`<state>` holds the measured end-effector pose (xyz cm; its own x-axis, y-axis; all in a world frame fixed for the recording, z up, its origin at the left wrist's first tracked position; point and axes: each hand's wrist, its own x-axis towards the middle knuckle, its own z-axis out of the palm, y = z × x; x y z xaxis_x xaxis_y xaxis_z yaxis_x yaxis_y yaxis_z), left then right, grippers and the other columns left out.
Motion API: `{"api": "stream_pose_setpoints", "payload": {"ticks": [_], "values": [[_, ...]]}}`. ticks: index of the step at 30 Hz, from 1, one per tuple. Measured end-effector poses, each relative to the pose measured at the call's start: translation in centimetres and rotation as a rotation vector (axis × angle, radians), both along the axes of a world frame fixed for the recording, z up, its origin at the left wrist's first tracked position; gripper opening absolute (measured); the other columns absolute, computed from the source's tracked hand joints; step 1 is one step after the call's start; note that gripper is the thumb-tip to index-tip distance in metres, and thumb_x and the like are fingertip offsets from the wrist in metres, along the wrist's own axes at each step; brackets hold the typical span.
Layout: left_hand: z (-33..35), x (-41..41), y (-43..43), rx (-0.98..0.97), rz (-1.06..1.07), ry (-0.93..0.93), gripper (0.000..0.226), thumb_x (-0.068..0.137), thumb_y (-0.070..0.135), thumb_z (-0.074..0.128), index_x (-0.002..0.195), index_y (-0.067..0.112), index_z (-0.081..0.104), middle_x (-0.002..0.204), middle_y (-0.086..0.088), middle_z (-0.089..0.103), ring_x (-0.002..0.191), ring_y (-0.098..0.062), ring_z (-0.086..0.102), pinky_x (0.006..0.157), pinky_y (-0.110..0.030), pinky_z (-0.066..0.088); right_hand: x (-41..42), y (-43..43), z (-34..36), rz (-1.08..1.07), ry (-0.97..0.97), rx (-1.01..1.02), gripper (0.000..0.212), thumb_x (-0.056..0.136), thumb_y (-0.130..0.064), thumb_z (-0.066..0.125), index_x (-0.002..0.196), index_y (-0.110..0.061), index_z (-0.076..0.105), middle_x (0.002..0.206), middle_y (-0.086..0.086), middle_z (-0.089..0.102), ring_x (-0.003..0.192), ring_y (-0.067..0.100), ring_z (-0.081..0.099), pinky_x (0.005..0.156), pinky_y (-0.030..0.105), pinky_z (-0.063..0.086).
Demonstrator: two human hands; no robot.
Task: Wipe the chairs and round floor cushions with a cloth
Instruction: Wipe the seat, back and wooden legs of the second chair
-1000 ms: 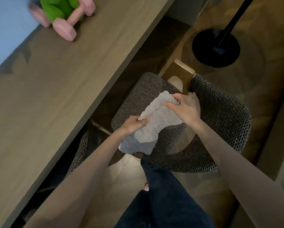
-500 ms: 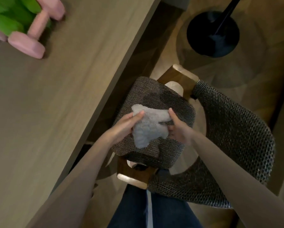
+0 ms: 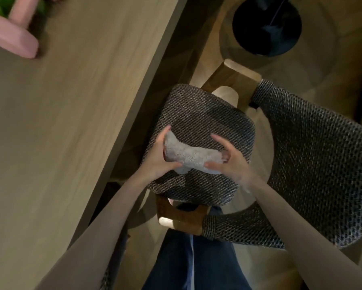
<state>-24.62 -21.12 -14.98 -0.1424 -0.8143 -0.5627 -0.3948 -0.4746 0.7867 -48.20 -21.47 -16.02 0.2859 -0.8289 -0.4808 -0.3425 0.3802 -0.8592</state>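
A bunched light-grey cloth (image 3: pixel 188 156) sits between both my hands, just above the dark woven seat cushion (image 3: pixel 209 120) of a chair. My left hand (image 3: pixel 158 158) curls round the cloth's left end. My right hand (image 3: pixel 230 159) grips its right end, fingers arched over it. The chair's curved woven backrest (image 3: pixel 314 164) wraps round on the right, and a wooden frame post (image 3: pixel 182 218) shows below the seat.
A long wooden table (image 3: pixel 75 114) runs along the left, its edge close to the seat. A pink dumbbell (image 3: pixel 14 36) lies on it at top left. A black round lamp base (image 3: pixel 266 26) stands on the wooden floor beyond the chair. My jeans-clad leg (image 3: pixel 194 260) is below.
The cloth was spread out flat a second ago; my hands have gathered it into a compact bunch. The view has tilted down over the chair seat.
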Motion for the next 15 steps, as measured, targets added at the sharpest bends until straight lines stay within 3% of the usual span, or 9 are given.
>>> {"api": "stream_pose_setpoints", "payload": {"ticks": [2,6,8,11,15], "values": [[-0.3,-0.2,0.6,-0.095,-0.119,-0.170,0.083,0.075,0.003,0.076,0.145,0.022,0.036,0.146,0.002,0.040,0.134,-0.010,0.038,0.097,-0.009,0.032,0.1,0.7,-0.2,0.134,0.163,-0.002,0.057,0.071,-0.016,0.082,0.124,-0.025,0.061,0.100,-0.023,0.060,0.095,0.002,0.061,0.078,0.011,0.047],[-1.8,-0.5,0.7,-0.092,-0.207,-0.267,0.071,0.075,0.007,0.076,0.139,0.018,0.047,0.135,-0.003,0.053,0.122,-0.013,0.049,0.095,-0.017,0.039,-0.1,2.2,-1.4,0.105,0.326,0.033,0.031,0.065,-0.019,0.087,0.093,-0.022,0.074,0.073,-0.024,0.061,0.060,-0.014,0.058,0.048,0.001,0.038],[-2.9,-0.7,0.0,-0.056,-0.241,-0.280,0.071,0.076,0.012,0.077,0.139,0.020,0.046,0.135,-0.001,0.051,0.123,-0.014,0.047,0.097,-0.021,0.037,-0.4,2.2,-2.5,0.055,0.350,0.048,0.030,0.063,-0.023,0.088,0.089,-0.026,0.072,0.071,-0.024,0.058,0.056,-0.018,0.054,0.045,0.002,0.036],[-5.3,-1.1,-2.1,-0.005,-0.253,-0.261,0.068,0.078,0.014,0.076,0.139,0.023,0.046,0.132,-0.002,0.050,0.117,-0.013,0.048,0.095,-0.025,0.042,-1.0,0.5,-4.6,-0.068,0.352,0.111,0.028,0.064,-0.024,0.087,0.086,-0.028,0.071,0.071,-0.016,0.062,0.048,-0.008,0.054,0.040,0.007,0.037],[-9.4,-2.5,-5.3,-0.039,-0.196,-0.241,0.067,0.084,0.007,0.070,0.143,0.020,0.041,0.136,-0.004,0.049,0.118,-0.015,0.051,0.099,-0.030,0.047,-1.4,-2.9,-8.6,-0.258,0.264,0.132,0.028,0.075,-0.015,0.080,0.102,-0.019,0.072,0.099,0.001,0.071,0.079,0.007,0.064,0.066,0.017,0.054]]}}
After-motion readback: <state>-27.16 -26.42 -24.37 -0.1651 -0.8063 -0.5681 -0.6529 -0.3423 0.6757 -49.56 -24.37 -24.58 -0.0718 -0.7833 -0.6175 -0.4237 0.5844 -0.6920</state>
